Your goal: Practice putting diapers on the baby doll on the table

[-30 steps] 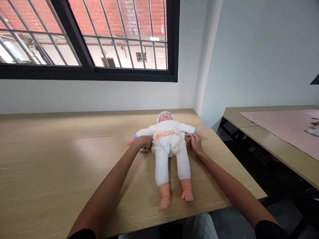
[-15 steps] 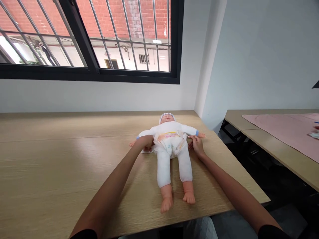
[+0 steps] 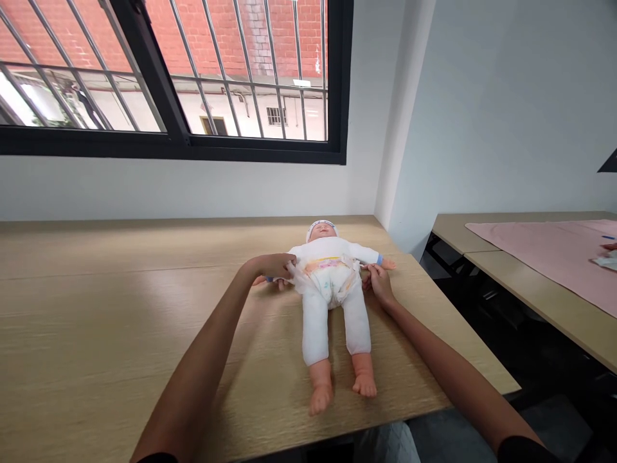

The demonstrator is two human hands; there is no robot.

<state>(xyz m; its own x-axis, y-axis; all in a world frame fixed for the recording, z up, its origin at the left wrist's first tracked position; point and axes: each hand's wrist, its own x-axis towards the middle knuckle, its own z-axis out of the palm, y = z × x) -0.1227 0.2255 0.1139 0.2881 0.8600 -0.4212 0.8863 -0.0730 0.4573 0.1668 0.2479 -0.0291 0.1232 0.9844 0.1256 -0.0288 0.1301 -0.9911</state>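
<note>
A baby doll (image 3: 315, 328) in white clothing and a cap lies on its back on the wooden table (image 3: 120, 321), feet towards me. Around its hips is a white diaper (image 3: 332, 283) with a coloured print at the waist. My left hand (image 3: 277, 265) is at the diaper's left side, its fingers closed on the thin, see-through edge there. On the opposite side, my right hand (image 3: 378, 281) pinches the diaper's other edge at the waist, close to the doll's arm. Part of each hand's fingertips is hidden.
A barred window (image 3: 250, 71) is in the wall behind the table. To the right stands another table (image 3: 525, 283) with a pink cloth (image 3: 554, 247) on it. At the far right edge, part of another person's hand (image 3: 610, 246) shows near a pale item.
My left hand has lifted and turned, drawing the diaper's left edge outward from the doll. My right hand stays at about the same place on its side.
</note>
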